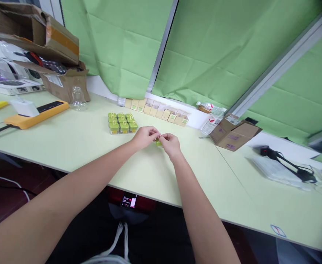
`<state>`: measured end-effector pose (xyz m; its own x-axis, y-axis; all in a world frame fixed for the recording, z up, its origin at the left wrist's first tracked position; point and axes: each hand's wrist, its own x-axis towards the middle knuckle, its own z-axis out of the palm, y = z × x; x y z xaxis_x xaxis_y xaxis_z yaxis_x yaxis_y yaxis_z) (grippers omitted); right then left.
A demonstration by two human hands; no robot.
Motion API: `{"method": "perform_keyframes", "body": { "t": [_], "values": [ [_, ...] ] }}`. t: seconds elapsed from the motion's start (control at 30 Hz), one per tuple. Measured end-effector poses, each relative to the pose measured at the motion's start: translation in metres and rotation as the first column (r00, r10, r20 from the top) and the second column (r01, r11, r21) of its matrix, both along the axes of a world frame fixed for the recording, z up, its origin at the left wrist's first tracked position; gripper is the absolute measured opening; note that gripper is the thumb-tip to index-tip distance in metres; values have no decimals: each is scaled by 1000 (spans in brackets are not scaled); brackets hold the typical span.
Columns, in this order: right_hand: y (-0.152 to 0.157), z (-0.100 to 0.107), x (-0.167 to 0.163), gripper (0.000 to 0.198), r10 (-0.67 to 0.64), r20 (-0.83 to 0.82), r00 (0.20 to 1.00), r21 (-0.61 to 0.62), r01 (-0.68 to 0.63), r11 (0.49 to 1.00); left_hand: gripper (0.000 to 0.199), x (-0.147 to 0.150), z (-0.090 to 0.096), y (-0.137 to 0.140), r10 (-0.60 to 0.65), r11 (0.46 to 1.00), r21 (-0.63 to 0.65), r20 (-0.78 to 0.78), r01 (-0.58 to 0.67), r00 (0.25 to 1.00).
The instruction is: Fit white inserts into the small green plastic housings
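Both hands meet over the middle of the table [155, 172]. Between them is a small green-lidded container [158, 143], mostly covered by the fingers. My left hand [145, 137] pinches at its top from the left. From the right, my right hand [171, 144] has its fingers closed on the same container. To the left of the hands stand several similar green-lidded containers [123, 127], set close together in rows, with clear lower parts and a pale loop mark on the lids.
Small tan cartons [155, 109] line the wall. Plastic bottles [210, 123] and a cardboard box [234, 132] stand to the right. An orange power strip [39, 116], a clear jar [78, 99] and stacked cardboard boxes [64, 42] are on the left. A phone [129, 201] lies below the table edge.
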<state>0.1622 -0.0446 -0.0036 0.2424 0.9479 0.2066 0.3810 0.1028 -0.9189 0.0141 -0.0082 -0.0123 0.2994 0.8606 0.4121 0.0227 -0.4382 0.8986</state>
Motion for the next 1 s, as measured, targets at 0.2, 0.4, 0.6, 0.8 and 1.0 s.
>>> {"method": "perform_keyframes", "body": {
  "t": [0.2, 0.4, 0.6, 0.8, 1.0],
  "values": [
    [4, -1, 6, 20, -110, -75, 991, 71, 115, 991, 19, -13, 5, 8, 235, 942, 270, -107, -199, 966],
    [1, 4, 4, 20, -177, -46, 983, 78, 180, 980, 26, -27, -6, 17, 274, 951, 256, -430, -175, 860],
    [1, 4, 2, 19, -176, -28, 984, 80, 178, 981, 7, -26, -10, 14, 230, 946, 320, -549, -52, 804],
    [1, 6, 1, 22, -170, -124, 978, 157, 189, 969, 12, -18, -5, 6, 92, 941, 322, -541, 106, 836],
    [3, 5, 1, 28, -110, -191, 975, 222, 152, 963, 35, -13, -6, -2, -66, 978, 151, -428, 144, 901]
  ]
}}
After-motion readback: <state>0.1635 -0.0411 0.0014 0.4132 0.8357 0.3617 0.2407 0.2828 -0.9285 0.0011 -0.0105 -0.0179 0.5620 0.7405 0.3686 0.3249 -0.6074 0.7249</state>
